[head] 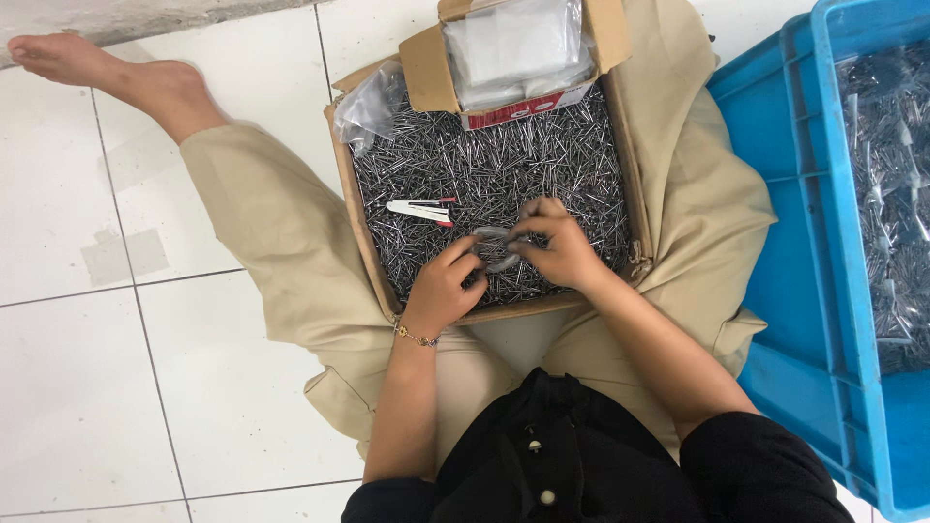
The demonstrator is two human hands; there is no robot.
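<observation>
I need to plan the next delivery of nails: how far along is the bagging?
Done: the blue plastic crate already holds many filled clear packets. In hand: the left hand and right hand together hold a small clear plastic bag over the nails. Left: the brown cardboard box is still covered with loose grey steel nails.
</observation>
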